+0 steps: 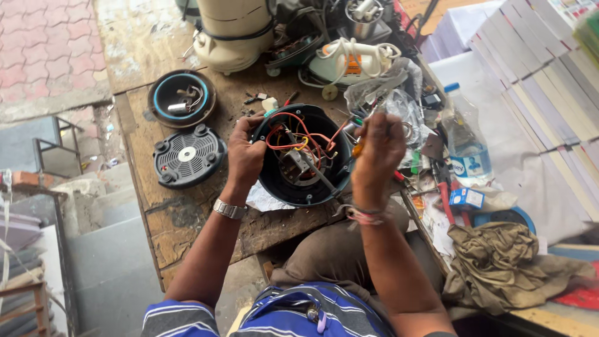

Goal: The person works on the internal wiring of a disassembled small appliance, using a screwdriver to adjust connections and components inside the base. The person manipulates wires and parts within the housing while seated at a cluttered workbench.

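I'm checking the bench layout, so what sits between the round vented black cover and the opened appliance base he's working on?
In the head view, only the left hand and bare wooden bench lie between the vented cover and the open base, whose rim that hand grips.

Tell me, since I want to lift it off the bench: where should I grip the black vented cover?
Probably by its outer rim, from above. The cover lies flat on the bench, apart from the other parts, and small lugs around its rim look like finger holds.

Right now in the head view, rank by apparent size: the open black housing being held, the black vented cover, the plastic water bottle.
1. Open black housing, clearly largest.
2. Black vented cover.
3. Plastic water bottle: close to the cover, so that ranking is unsure.
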